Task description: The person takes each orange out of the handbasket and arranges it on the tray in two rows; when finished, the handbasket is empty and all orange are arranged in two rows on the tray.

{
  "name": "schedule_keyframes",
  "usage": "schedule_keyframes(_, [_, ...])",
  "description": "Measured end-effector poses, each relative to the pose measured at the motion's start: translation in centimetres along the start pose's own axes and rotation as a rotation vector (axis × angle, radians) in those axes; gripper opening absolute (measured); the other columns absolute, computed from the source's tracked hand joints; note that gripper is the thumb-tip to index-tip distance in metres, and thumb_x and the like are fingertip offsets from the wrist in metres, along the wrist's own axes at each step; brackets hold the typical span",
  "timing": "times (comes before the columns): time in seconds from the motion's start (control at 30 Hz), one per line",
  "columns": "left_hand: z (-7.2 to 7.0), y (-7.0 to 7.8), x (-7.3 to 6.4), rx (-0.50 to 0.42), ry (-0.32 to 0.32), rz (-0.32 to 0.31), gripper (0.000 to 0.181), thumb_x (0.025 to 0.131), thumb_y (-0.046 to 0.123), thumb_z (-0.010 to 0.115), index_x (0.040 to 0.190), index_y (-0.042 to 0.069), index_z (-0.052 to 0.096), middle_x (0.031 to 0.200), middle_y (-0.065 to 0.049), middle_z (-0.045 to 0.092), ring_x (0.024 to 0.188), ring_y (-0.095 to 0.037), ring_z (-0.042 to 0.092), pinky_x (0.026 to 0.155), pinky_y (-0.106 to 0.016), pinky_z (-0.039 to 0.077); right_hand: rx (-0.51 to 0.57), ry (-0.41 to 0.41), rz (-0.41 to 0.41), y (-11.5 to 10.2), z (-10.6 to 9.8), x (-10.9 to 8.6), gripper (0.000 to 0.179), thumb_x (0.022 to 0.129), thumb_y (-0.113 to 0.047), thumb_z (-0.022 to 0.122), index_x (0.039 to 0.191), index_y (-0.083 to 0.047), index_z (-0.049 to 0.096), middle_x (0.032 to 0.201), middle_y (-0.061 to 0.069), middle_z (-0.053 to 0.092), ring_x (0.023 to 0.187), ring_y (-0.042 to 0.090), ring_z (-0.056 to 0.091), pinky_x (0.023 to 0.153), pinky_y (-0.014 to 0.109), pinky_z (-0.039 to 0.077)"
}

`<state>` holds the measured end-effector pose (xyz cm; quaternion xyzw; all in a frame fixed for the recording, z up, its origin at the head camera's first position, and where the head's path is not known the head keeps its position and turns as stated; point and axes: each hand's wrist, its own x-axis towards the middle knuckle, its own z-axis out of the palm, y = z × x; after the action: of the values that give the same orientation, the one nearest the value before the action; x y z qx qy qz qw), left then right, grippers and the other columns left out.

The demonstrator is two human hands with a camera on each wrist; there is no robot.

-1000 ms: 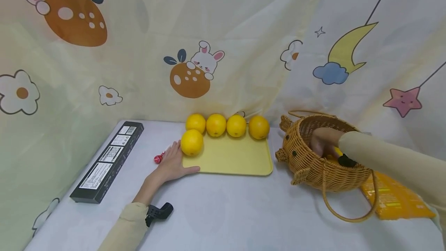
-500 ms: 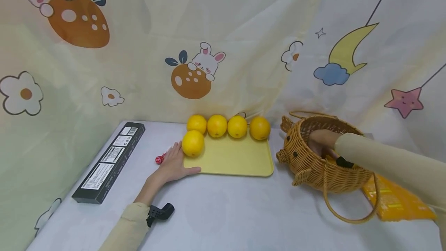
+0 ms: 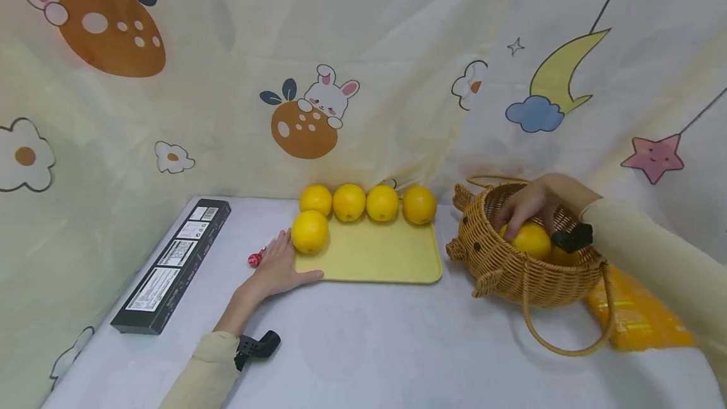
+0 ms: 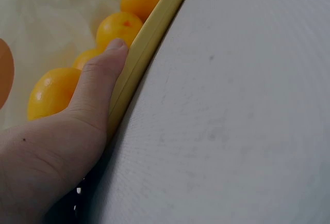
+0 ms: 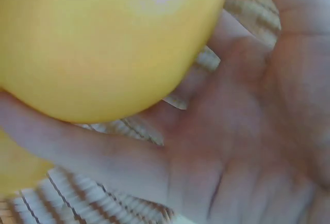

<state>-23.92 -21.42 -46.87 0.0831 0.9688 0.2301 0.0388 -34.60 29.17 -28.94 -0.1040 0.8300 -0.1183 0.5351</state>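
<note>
My right hand (image 3: pixel 532 202) reaches into a woven pig-faced basket (image 3: pixel 502 273), its thumb and fingers curled round an orange (image 3: pixel 531 243). In the right wrist view that orange (image 5: pixel 103 43) fills the upper left, with the hand's fingers round its side. Another orange (image 3: pixel 564 257) lies beside it in the basket. My left hand (image 3: pixel 275 270) rests at the left edge of a yellow tray (image 3: pixel 386 260), fingers straight, thumb along its front rim. Close to its fingertips sits an orange (image 3: pixel 310 232) on the tray. Behind that, several oranges (image 3: pixel 349 202) form a row along the back.
Left of the left hand lies a red-wrapped lollipop (image 3: pixel 255 260). Farther left is a long black box (image 3: pixel 171 264) with white labels. An orange packet (image 3: pixel 642 314) lies partly under the basket's right side. A printed curtain (image 3: pixel 397 81) hangs behind the table.
My right hand has risen from deep in the basket, and the orange it grips now shows. The left hand stays at the tray. The head view has shifted slightly.
</note>
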Motion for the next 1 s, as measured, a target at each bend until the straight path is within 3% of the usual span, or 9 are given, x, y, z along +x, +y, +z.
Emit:
schedule_keyframes(0.27, [0.0,-0.2,0.2,0.004,0.001,0.007,0.125,0.072,0.075,0.063,0.155,-0.001,0.009,0.162,-0.024,0.007,0.150,-0.043,0.006,0.122,-0.059,0.005,0.135,0.197,-0.274,3.1,-1.2,-5.0,0.055,0.098,-0.028,0.052,0.146,-0.008,0.036,0.136,0.019,0.040,0.101,0.028,0.060,0.080,0.052,0.059])
schedule_keyframes(0.37, [0.0,-0.2,0.4,-0.001,0.003,0.010,0.124,0.072,0.075,0.063,0.155,0.000,0.008,0.162,-0.024,0.007,0.150,-0.043,0.006,0.122,-0.059,0.005,0.168,0.291,-0.416,4.4,-0.6,-7.1,0.046,0.101,-0.020,0.044,0.146,-0.009,0.036,0.134,0.008,0.045,0.100,0.027,0.063,0.081,0.050,0.059])
schedule_keyframes(0.53, [0.1,-0.3,0.6,-0.003,0.006,0.016,0.124,0.072,0.075,0.063,0.155,0.001,0.009,0.162,-0.023,0.007,0.150,-0.043,0.006,0.122,-0.059,0.005,0.204,0.435,-0.771,5.1,1.6,-9.3,0.045,0.103,-0.011,0.035,0.148,-0.013,0.036,0.129,-0.006,0.056,0.102,0.017,0.064,0.084,0.035,0.059])
schedule_keyframes(0.63, [0.1,-0.3,0.5,-0.003,-0.001,0.013,0.124,0.073,0.075,0.063,0.155,-0.001,0.009,0.162,-0.024,0.007,0.150,-0.043,0.005,0.122,-0.059,0.005,0.329,0.393,-1.043,4.1,3.2,-9.2,0.047,0.104,-0.007,0.031,0.150,-0.011,0.033,0.135,-0.002,0.056,0.106,0.014,0.063,0.089,0.028,0.057])
schedule_keyframes(0.73, [0.0,-0.3,0.4,0.007,-0.004,0.008,0.124,0.073,0.075,0.063,0.154,-0.002,0.009,0.162,-0.025,0.007,0.150,-0.043,0.005,0.122,-0.059,0.005,0.448,0.342,-1.215,2.0,5.1,-8.3,0.048,0.103,-0.002,0.029,0.150,-0.008,0.034,0.138,0.002,0.053,0.111,0.014,0.063,0.091,0.026,0.056])
schedule_keyframes(0.8, [0.0,-0.3,0.3,0.012,-0.011,0.005,0.124,0.073,0.075,0.062,0.154,-0.003,0.009,0.162,-0.026,0.006,0.150,-0.043,0.005,0.122,-0.059,0.005,0.524,0.345,-1.245,0.5,6.7,-7.4,0.048,0.103,-0.002,0.029,0.150,-0.010,0.035,0.138,0.002,0.053,0.111,0.014,0.063,0.092,0.026,0.056])
schedule_keyframes(1.0, [-0.2,-0.2,0.4,-0.008,-0.011,0.011,0.123,0.073,0.073,0.064,0.154,-0.002,0.009,0.162,-0.025,0.006,0.150,-0.044,0.005,0.122,-0.059,0.004,0.682,0.357,-1.196,-2.9,10.8,-5.4,0.053,0.105,-0.007,0.028,0.155,-0.026,0.024,0.135,-0.003,0.051,0.112,0.010,0.062,0.093,0.026,0.056])
